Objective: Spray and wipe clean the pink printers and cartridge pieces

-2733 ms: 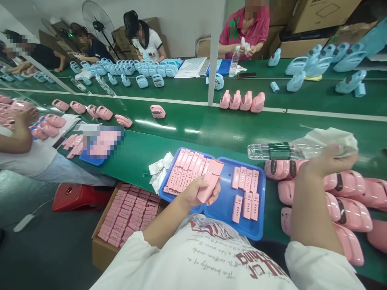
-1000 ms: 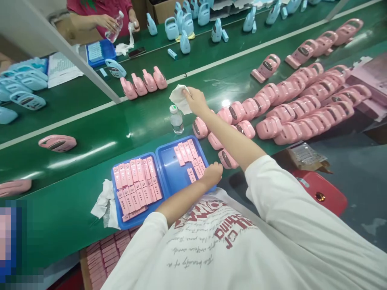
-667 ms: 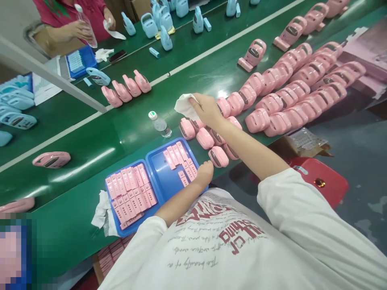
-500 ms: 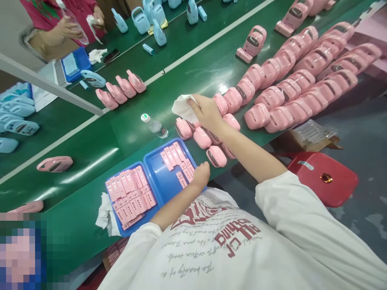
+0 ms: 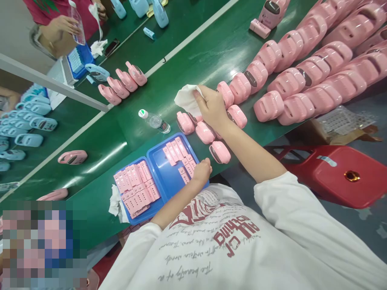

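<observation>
My right hand (image 5: 212, 105) is closed on a white cloth (image 5: 186, 99), held just above a cluster of pink housings (image 5: 205, 131) on the green belt. My left hand (image 5: 201, 170) is curled shut at the near right corner of the blue tray (image 5: 163, 171); what it holds, if anything, is hidden. The tray's right half holds a few flat pink panels (image 5: 178, 152), and its left half holds several more panels (image 5: 136, 186) in rows. A small clear bottle (image 5: 155, 121) stands just beyond the tray.
Many pink housings (image 5: 314, 72) fill the belt at right. A red stool (image 5: 341, 173) stands by the belt edge. A single pink housing (image 5: 72, 157) lies at left. Across the belt a person's hands (image 5: 63, 24) hold a bottle and cloth. A crumpled wipe (image 5: 116, 203) lies beside the tray.
The bottle, earlier held in my right hand, now stands on the belt. My left hand, which held a pink panel, dropped to the tray corner. My right hand with the cloth came down over the pink housings.
</observation>
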Demonstrator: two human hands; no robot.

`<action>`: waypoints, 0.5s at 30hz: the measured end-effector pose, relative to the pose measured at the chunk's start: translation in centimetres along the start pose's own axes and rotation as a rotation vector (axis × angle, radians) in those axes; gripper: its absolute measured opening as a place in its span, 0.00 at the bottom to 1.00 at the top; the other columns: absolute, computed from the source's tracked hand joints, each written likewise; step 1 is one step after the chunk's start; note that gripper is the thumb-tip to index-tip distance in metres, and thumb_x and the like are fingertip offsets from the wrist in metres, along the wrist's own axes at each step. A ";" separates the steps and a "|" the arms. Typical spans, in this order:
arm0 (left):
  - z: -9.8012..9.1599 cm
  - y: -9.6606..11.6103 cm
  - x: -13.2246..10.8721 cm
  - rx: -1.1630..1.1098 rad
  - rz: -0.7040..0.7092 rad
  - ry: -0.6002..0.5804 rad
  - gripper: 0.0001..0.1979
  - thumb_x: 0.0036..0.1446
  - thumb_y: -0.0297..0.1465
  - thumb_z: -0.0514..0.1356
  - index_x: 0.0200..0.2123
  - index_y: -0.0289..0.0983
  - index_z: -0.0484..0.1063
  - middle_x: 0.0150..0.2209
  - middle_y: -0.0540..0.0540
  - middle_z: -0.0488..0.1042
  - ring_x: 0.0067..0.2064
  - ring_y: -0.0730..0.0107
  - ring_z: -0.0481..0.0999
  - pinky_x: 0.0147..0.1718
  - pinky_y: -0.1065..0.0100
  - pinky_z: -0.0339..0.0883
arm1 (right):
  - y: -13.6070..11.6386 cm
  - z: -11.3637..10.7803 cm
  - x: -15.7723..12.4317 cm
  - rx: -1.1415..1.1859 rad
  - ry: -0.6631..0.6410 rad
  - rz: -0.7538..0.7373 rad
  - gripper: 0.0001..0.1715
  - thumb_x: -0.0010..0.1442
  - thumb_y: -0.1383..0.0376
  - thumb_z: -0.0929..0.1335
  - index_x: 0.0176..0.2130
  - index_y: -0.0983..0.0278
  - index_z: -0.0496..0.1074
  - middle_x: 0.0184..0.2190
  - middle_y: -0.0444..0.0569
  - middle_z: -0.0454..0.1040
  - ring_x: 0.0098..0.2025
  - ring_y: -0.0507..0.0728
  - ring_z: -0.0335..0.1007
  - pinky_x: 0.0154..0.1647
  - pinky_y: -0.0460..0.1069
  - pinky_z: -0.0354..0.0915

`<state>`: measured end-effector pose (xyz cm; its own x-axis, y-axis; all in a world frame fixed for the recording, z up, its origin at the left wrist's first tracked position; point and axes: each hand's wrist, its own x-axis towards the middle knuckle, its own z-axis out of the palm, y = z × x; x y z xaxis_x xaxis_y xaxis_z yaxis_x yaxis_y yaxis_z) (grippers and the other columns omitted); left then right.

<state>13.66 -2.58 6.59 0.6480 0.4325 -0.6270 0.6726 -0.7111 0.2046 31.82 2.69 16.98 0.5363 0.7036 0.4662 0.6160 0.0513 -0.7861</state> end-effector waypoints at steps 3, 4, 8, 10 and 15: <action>-0.9 -1.1 0.3 -0.028 0.005 0.021 0.09 0.62 0.28 0.56 0.45 0.32 0.68 0.41 0.40 0.77 0.43 0.63 0.78 0.41 0.67 0.69 | 0.3 -0.3 -0.5 0.028 0.013 0.007 0.29 0.69 0.48 0.51 0.41 0.60 0.71 0.34 0.48 0.75 0.39 0.57 0.73 0.42 0.53 0.68; -1.3 -1.6 0.3 -0.034 0.006 0.030 0.10 0.62 0.30 0.56 0.45 0.32 0.69 0.41 0.40 0.77 0.43 0.63 0.78 0.41 0.68 0.69 | 0.5 -0.5 -0.7 0.032 0.024 0.010 0.30 0.69 0.47 0.51 0.41 0.60 0.71 0.33 0.47 0.75 0.38 0.57 0.72 0.41 0.53 0.68; -2.7 -2.9 0.2 -0.018 0.028 0.076 0.12 0.63 0.33 0.55 0.47 0.35 0.70 0.47 0.41 0.75 0.50 0.65 0.75 0.47 0.69 0.68 | 1.1 -2.0 -1.5 0.038 0.092 0.026 0.30 0.68 0.46 0.52 0.39 0.61 0.71 0.31 0.48 0.74 0.35 0.56 0.71 0.39 0.53 0.67; -3.2 -2.8 0.0 0.019 0.028 0.073 0.11 0.63 0.30 0.54 0.47 0.36 0.70 0.49 0.41 0.74 0.51 0.65 0.75 0.48 0.68 0.68 | 1.5 -2.7 -1.8 0.046 0.118 0.034 0.31 0.68 0.46 0.52 0.37 0.61 0.70 0.31 0.48 0.74 0.35 0.56 0.71 0.39 0.52 0.67; -3.0 -0.6 0.5 0.135 -0.012 0.019 0.11 0.62 0.25 0.53 0.47 0.33 0.70 0.44 0.37 0.75 0.45 0.59 0.78 0.41 0.63 0.71 | 2.2 -3.6 -2.6 0.058 0.146 0.014 0.31 0.69 0.46 0.52 0.37 0.62 0.70 0.31 0.47 0.74 0.35 0.55 0.71 0.39 0.52 0.67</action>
<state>14.61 -0.31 8.39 0.6477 0.4510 -0.6141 0.6272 -0.7732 0.0936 33.87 -1.53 15.51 0.6254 0.5938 0.5062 0.5760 0.0863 -0.8129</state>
